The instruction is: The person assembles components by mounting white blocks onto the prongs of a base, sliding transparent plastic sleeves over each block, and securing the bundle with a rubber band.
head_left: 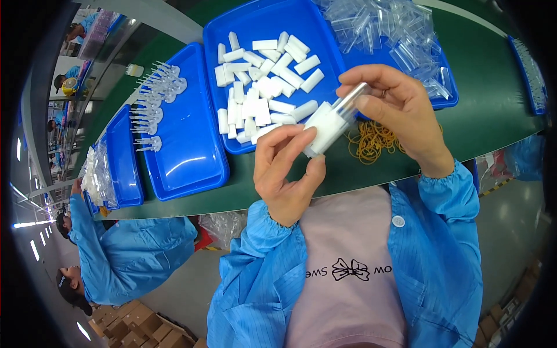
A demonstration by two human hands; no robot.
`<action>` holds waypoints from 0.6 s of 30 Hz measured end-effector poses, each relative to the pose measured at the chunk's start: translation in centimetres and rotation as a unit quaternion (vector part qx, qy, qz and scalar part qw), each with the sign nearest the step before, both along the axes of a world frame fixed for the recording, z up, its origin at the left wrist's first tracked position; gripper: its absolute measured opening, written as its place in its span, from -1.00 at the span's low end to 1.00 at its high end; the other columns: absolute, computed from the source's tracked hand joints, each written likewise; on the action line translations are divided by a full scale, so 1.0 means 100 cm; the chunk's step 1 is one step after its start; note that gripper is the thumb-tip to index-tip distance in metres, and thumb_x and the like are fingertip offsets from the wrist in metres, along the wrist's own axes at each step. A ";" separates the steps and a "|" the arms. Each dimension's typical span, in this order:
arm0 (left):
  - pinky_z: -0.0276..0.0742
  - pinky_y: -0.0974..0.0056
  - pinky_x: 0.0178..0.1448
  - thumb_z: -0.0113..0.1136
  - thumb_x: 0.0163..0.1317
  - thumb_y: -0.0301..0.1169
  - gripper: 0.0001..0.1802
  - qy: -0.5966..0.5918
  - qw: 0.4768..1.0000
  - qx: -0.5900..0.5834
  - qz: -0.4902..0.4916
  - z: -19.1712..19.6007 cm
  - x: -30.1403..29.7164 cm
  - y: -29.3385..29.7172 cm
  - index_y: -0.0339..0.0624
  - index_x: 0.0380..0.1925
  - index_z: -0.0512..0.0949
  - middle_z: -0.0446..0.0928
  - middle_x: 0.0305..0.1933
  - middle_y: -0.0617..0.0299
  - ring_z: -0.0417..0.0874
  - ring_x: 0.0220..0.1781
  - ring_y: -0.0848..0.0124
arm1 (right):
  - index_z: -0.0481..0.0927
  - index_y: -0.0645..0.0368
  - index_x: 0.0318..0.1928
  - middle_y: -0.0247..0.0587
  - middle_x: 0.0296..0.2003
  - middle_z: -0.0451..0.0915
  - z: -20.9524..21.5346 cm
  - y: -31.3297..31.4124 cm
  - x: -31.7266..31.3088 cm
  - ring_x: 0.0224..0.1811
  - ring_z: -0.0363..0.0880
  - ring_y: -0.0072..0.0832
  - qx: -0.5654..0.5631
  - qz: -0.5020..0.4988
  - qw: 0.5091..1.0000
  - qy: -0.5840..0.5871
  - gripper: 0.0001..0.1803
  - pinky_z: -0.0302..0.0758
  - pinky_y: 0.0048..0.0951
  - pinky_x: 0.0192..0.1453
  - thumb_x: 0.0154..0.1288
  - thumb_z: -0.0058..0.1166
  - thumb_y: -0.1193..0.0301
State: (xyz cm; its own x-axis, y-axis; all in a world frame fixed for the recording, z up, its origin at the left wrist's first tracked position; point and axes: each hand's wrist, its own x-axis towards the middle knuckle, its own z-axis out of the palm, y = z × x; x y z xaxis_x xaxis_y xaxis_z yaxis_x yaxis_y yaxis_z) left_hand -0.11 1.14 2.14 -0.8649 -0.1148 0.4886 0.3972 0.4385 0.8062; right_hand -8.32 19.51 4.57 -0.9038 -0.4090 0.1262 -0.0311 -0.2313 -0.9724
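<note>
I see my left hand (287,168) pinching one white block (325,127) between thumb and fingers, just above the green table (493,110). My right hand (400,113) grips one clear tube (351,101) that meets the block's top. Four blue trays (191,156) sit beyond: one holds roughly forty white blocks, one about a dozen clear plastic pins (154,98). One heap of yellow rubber bands (374,142) lies under my right hand.
</note>
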 end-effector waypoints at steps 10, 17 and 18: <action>0.49 0.28 0.06 0.24 -0.14 -0.69 -0.52 -0.005 0.999 -0.001 -0.031 -0.005 -0.004 -0.001 -0.29 -0.09 0.57 0.40 0.00 0.11 0.50 0.02 0.30 | 0.50 0.28 0.02 -0.18 -0.18 0.59 0.001 0.008 -0.001 -0.06 0.53 -0.53 -0.001 0.001 1.000 0.000 -0.67 0.43 -0.53 0.07 0.25 0.09 0.45; 0.49 0.24 0.15 0.26 -0.01 -0.72 -0.48 -0.103 0.951 0.282 -0.072 -0.018 -0.008 -0.004 -0.36 0.04 0.45 0.34 0.14 0.07 0.46 0.12 0.31 | 0.53 0.24 -0.15 -0.27 -0.25 0.55 -0.010 0.010 0.007 -0.12 0.53 -0.58 -0.077 -0.046 0.994 -0.062 -0.79 0.42 -0.55 0.05 0.21 0.15 0.44; 0.49 0.24 0.15 0.26 -0.01 -0.71 -0.49 -0.128 0.954 0.263 -0.062 -0.016 -0.008 -0.006 -0.37 0.03 0.46 0.35 0.13 0.06 0.47 0.12 0.30 | 0.53 0.24 -0.15 -0.27 -0.25 0.55 -0.011 0.011 0.006 -0.12 0.53 -0.58 -0.078 -0.047 0.994 -0.062 -0.79 0.42 -0.55 0.05 0.21 0.15 0.44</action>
